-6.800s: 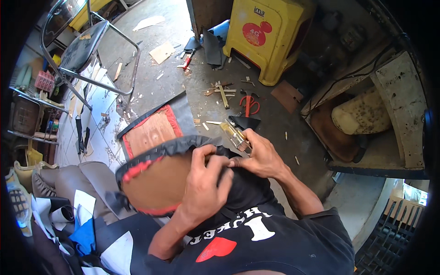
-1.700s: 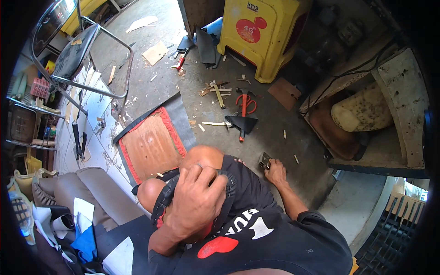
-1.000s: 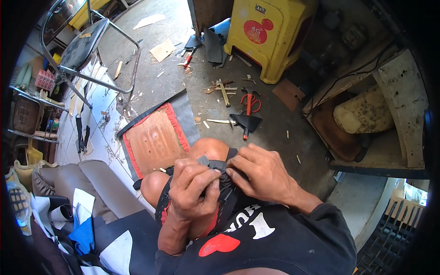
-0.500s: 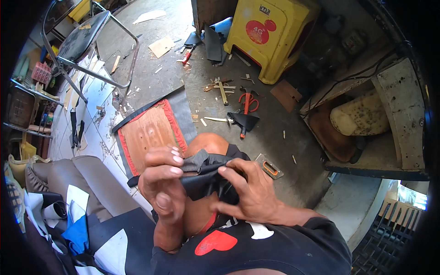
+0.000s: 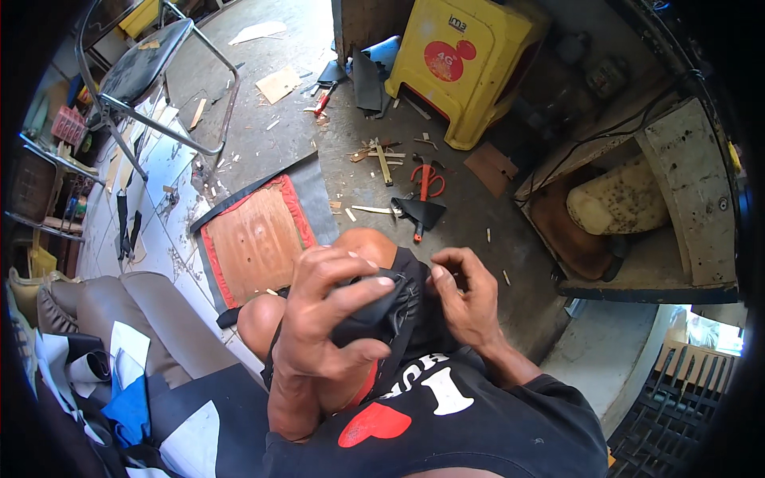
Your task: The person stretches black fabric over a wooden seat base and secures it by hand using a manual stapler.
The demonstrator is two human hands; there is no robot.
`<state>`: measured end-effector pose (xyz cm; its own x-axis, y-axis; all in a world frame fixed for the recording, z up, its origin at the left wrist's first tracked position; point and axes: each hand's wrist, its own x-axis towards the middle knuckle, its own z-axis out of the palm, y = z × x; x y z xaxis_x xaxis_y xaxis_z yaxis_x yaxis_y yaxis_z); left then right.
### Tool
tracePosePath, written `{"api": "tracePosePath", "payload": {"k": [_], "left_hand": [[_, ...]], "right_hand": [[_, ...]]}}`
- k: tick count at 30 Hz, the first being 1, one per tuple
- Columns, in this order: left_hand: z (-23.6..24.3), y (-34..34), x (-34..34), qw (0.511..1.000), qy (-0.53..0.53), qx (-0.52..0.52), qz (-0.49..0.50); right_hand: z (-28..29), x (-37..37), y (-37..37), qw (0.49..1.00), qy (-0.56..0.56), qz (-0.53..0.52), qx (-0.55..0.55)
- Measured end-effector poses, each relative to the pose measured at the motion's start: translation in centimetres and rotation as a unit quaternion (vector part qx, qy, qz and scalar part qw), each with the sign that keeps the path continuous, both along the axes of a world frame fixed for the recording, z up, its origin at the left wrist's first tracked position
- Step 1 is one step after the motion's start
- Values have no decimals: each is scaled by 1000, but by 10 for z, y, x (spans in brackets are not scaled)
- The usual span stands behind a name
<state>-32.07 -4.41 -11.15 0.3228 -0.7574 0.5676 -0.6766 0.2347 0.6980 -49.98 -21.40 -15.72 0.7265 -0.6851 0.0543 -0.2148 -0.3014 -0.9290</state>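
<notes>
My left hand [image 5: 331, 311] curls its fingers around a piece of black leather-like material [image 5: 370, 315] above my lap. Along the material's right side its edge looks gathered or folded. To the right, apart from it, my right hand [image 5: 468, 299] is closed, thumb and forefinger pinched together. Anything held in that pinch is too small to make out. Part of the black piece lies hidden under my left hand.
Ahead on the floor lies a wooden panel [image 5: 255, 231] edged in red fabric on dark sheeting. A hammer [image 5: 424, 187] and red-handled scissors [image 5: 437, 182] lie among wood scraps. Around stand a yellow stool [image 5: 446, 88], a metal-framed chair [image 5: 151, 60] and an open cabinet [image 5: 693, 199].
My right hand has drawn away from the black material to the right and closed into a pinch. My left hand has shifted right and closed over the piece.
</notes>
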Motion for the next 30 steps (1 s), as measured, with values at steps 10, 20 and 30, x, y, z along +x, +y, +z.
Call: {"api": "tracePosePath", "payload": {"k": [10,20,30], "left_hand": [[9,-1,-6,982,-65,171,-43],[-1,-16,-5,987,-65,131,61],[6,-43,-22,970,175,116,121]], "right_hand": [[32,27,-22,970,53,197,-133],[20,21,-20,995,-33,98,1],[-7,18,-26,968,47,103,223]]}}
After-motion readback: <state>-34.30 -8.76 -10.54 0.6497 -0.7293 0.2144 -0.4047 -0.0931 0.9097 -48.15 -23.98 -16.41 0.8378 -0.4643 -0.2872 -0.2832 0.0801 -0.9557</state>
